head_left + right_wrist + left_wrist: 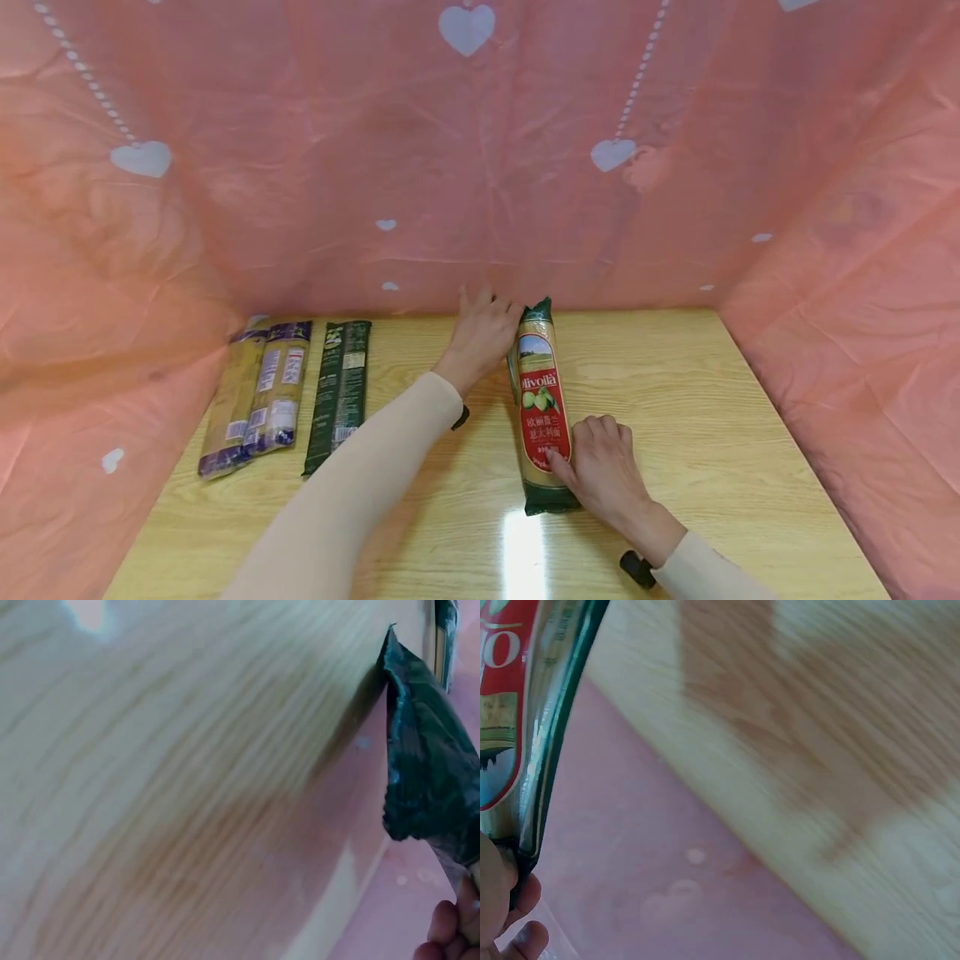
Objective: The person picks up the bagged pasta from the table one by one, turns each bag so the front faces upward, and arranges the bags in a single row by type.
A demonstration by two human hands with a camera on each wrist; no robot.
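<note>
An Olivoilà spaghetti pack (536,392) with a red label and green ends stands upright-on in the head view, right of centre. My left hand (483,329) is at its far end; in the left wrist view the thumb and a finger pinch the dark green end seal (526,859). Low on the pack's right side, my right hand (606,467) holds it, thumb over the front of the label. The right wrist view shows the near green end (427,742) raised over the table, with fingertips (444,922) by the wrapper. A thin strip of wrapper (513,375) shows along the pack's left edge.
On the left of the wooden table (675,392) lie a dark green pack (337,392) and two purple-ended pasta packs (279,383), side by side and slightly overlapping. A pink cloth (480,167) with white hearts walls the back and both sides.
</note>
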